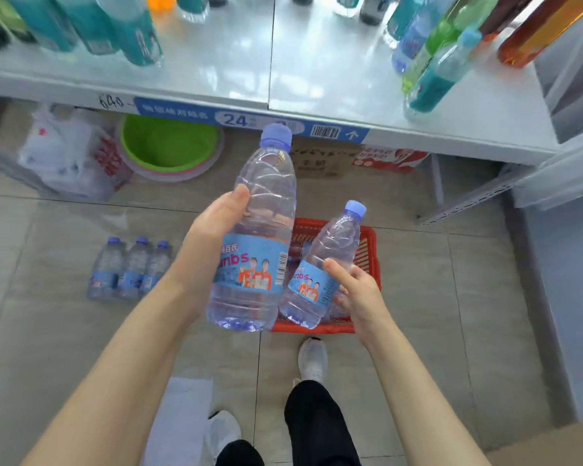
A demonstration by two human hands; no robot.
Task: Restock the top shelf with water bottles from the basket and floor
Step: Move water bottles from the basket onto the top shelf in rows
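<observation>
My left hand (212, 230) grips a clear water bottle (260, 203) with a blue cap and blue label, held upright in front of the white shelf (216, 62). My right hand (357, 290) holds a second, like water bottle (330, 250), tilted right, just above the red basket (367, 243) on the floor. More bottles lie in the basket, mostly hidden behind the two held ones. Three water bottles (130, 270) stand together on the floor tiles to the left.
Teal bottles (115, 25) stand at the shelf's left and mixed drink bottles (445, 55) at its right. Under the shelf are a green basin (169, 142), a white plastic bag (68, 153) and a cardboard box (320, 159). My shoes (312, 358) stand near the basket.
</observation>
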